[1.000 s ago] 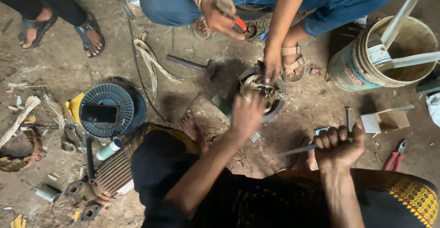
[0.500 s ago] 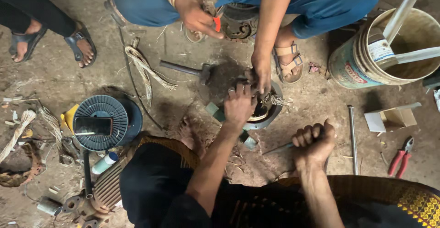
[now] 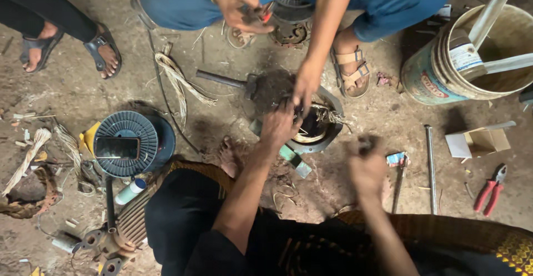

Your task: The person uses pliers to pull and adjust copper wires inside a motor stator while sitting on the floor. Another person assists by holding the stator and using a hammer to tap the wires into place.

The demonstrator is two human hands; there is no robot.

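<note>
The left hand (image 3: 279,125) pinched wires still packed in the round motor stator (image 3: 316,129) on the dirt floor (image 3: 222,109), while the blurred right hand (image 3: 366,168) seemed fisted around a tool.

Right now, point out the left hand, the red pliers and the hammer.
left hand (image 3: 279,125): head view, on the back of the hand.
red pliers (image 3: 488,193): head view, on the red handles.
hammer (image 3: 225,80): head view, on its handle.
</note>
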